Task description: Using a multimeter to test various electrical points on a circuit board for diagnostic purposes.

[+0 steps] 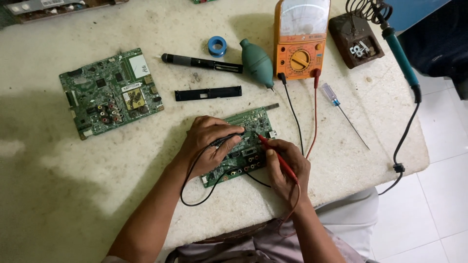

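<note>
You work at a pale, stained stone tabletop (73, 195) with a rounded corner, lit from above, beside a floor of large white tiles (438, 214).

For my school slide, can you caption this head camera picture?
Left hand holds a black probe and right hand a red probe on a green circuit board.

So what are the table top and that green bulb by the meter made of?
The table top looks like pale stone or terrazzo: speckled, matte, stained in patches, though I can't be sure. The green bulb seems soft rubber, given its dull, smooth skin and narrow nozzle, beside the orange plastic-cased meter.
</note>
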